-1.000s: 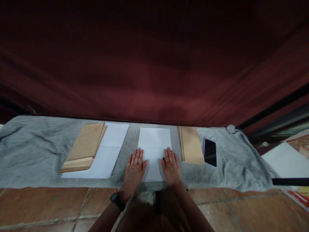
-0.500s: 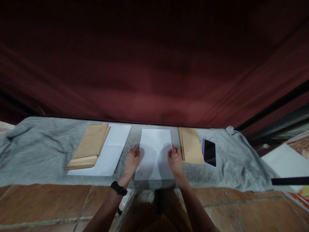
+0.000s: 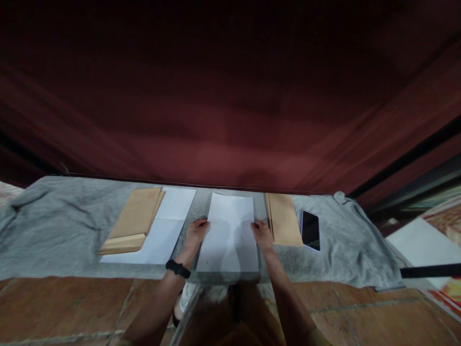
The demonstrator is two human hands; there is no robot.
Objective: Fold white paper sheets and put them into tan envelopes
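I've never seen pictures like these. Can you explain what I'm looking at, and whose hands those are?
No robot here: the left hand and right hand belong to the person wearing the camera on their head, which looks forward and down. They pinch opposite side edges of a white sheet of paper. Beneath is a gray cloth. To the left, some brown envelopes partly cover more white paper; to the right lie a second envelope stack and a dark-screened phone.

A white sheet of paper (image 3: 230,240) is stretching lengthwise over the gray cloth (image 3: 57,235), its far edge curving slightly.
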